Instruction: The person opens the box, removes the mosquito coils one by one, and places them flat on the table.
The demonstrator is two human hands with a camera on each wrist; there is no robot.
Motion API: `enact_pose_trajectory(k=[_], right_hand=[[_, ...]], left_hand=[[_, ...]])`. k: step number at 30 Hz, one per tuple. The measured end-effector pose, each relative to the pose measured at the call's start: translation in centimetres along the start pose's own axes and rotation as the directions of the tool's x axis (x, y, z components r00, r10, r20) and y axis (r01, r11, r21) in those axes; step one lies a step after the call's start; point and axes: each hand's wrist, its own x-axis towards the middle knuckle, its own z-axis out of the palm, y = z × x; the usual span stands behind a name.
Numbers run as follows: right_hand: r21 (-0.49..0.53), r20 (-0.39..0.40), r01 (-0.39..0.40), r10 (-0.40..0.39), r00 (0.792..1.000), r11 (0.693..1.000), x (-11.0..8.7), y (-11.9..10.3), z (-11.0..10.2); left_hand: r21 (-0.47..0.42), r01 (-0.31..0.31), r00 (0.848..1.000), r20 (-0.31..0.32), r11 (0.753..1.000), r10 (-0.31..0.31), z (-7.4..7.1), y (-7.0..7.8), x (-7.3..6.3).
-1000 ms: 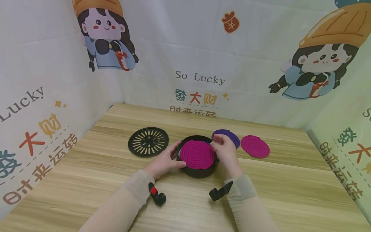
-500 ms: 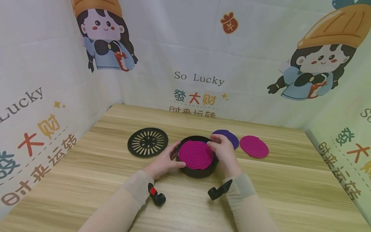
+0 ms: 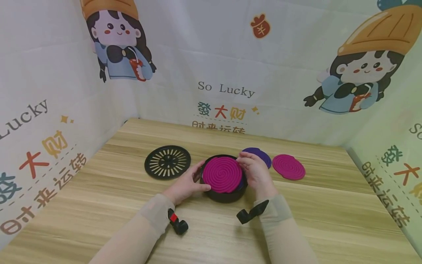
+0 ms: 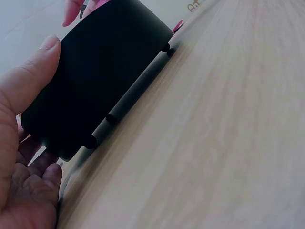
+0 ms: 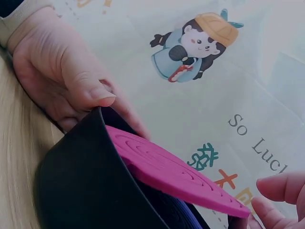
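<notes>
A black round mosquito coil holder (image 3: 225, 198) stands on the wooden table. My left hand (image 3: 185, 186) grips its left side, thumb at the front and fingers behind, as the left wrist view shows. Over the holder's mouth lies a pink mosquito coil (image 3: 222, 174), tilted. In the right wrist view its near left edge dips inside the wall while the opposite end is raised. My right hand (image 3: 257, 171) pinches that raised end with its fingertips. Under the pink coil, a purple coil (image 5: 175, 209) shows inside the holder.
A black slotted lid (image 3: 155, 170) lies left of the holder. Behind my right hand is another purple coil (image 3: 263, 157), partly covered by the hand. A second pink coil (image 3: 289, 167) lies to its right. Printed cloth walls (image 3: 227, 69) enclose the table.
The pink coil's right side has lifted, and purple now shows beneath it at the right. My right hand has turned slightly at the rim; the left hand keeps its place.
</notes>
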Motion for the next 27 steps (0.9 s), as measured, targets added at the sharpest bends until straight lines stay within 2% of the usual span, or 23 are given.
enact_pose_trajectory(k=[3, 8, 17, 27], right_hand=[[-0.009, 0.025, -0.014, 0.015, 1.000, 1.000, -0.02, -0.02, 0.04], [-0.081, 0.025, -0.031, 0.033, 0.999, 0.996, -0.27, 0.08, 0.35], [-0.179, 0.006, 0.017, -0.016, 1.000, 0.984, -0.31, 0.77, 0.61], [-0.257, 0.063, -0.060, 0.079, 0.995, 0.965, -0.64, 0.57, 0.35]], left_hand=[[-0.001, -0.009, 1.000, 0.000, 1.000, 0.009, -0.02, 0.00, -0.02], [-0.011, -0.014, 1.000, -0.002, 1.000, 0.014, 0.02, 0.19, -0.10], [-0.014, -0.014, 1.000, 0.000, 1.000, 0.014, 0.06, 0.14, -0.01], [-0.002, -0.013, 1.000, -0.003, 1.000, 0.013, 0.05, 0.15, 0.02]])
